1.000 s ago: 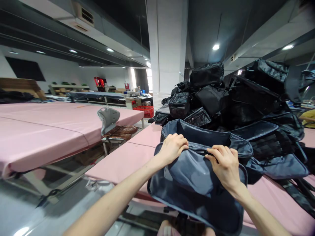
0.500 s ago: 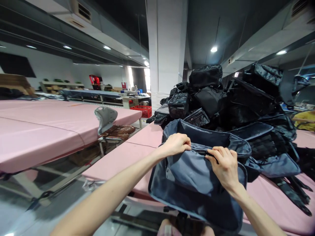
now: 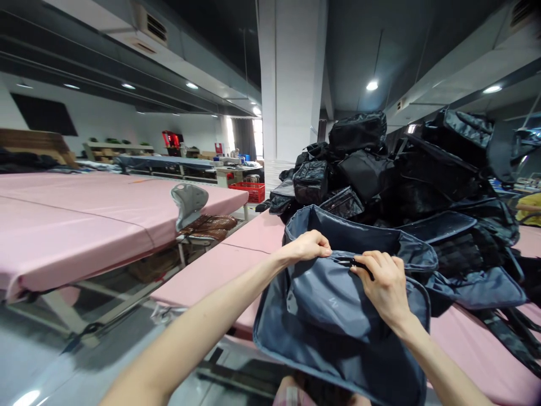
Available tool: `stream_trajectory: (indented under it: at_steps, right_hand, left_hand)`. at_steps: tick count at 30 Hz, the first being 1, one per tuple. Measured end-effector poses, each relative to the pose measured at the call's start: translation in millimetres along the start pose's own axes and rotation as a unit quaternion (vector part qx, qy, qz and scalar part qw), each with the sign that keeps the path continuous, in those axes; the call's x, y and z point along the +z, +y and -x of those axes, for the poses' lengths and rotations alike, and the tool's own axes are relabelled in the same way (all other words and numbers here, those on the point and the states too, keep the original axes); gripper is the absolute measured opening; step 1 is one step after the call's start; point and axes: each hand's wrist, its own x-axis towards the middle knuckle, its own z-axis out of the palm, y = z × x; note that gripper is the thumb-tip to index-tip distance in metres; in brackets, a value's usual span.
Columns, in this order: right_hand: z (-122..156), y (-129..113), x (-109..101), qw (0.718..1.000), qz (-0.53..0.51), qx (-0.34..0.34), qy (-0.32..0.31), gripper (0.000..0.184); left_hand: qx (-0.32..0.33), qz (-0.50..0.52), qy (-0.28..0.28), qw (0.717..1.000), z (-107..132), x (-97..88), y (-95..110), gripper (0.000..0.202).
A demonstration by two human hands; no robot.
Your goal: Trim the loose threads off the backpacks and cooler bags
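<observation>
An unzipped backpack (image 3: 338,361) with a blue-grey lining lies opened on the pink table, its flap hanging toward me. My left hand (image 3: 310,246) is closed, pinching the top edge of the inner pocket (image 3: 325,299). Between thumb and fingers, my right hand (image 3: 384,282) grips small black thread snips (image 3: 347,261). Their tips point left along that pocket edge, close to my left fingertips. Whether the blades touch a thread is too small to tell. A pale letter-like mark shows on the pocket cloth.
A tall heap of black bags (image 3: 367,169) stands behind the backpack. Loose straps (image 3: 513,338) lie at the right on the pink table (image 3: 240,265). Another pink table (image 3: 105,220) is at the left, with a grey chair (image 3: 188,206) beside it. A white pillar (image 3: 291,84) rises behind.
The view has shifted slightly, so the surroundings sit further right. The snips' tips show more clearly, and the mark on the pocket has come into view. Both hands keep their grip.
</observation>
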Motion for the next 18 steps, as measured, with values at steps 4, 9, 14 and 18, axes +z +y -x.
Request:
stream_trajectory:
  at_steps: [4,9,14,18]
  right_hand:
    - [-3.8,1.2,2.6,0.999,-0.012,-0.009,-0.033,0.009]
    - [-5.7,5.3,5.1,0.998,-0.038,-0.01,-0.044,0.009]
    - [-6.4,7.9,6.1,0.996,-0.067,0.0,-0.056,0.007]
    - [-7.5,9.4,5.4,0.992,-0.102,0.022,-0.069,0.004]
  left_hand:
    - [-0.002,-0.002,0.003,1.0,0.5,0.9,-0.4,0.021]
    - [0.005,-0.003,0.003,1.0,-0.2,1.6,-2.4,0.021]
    - [0.011,-0.012,0.005,1.0,-0.8,1.3,-3.8,0.021]
    - [0.021,-0.018,0.001,1.0,-0.4,0.7,-3.3,0.02]
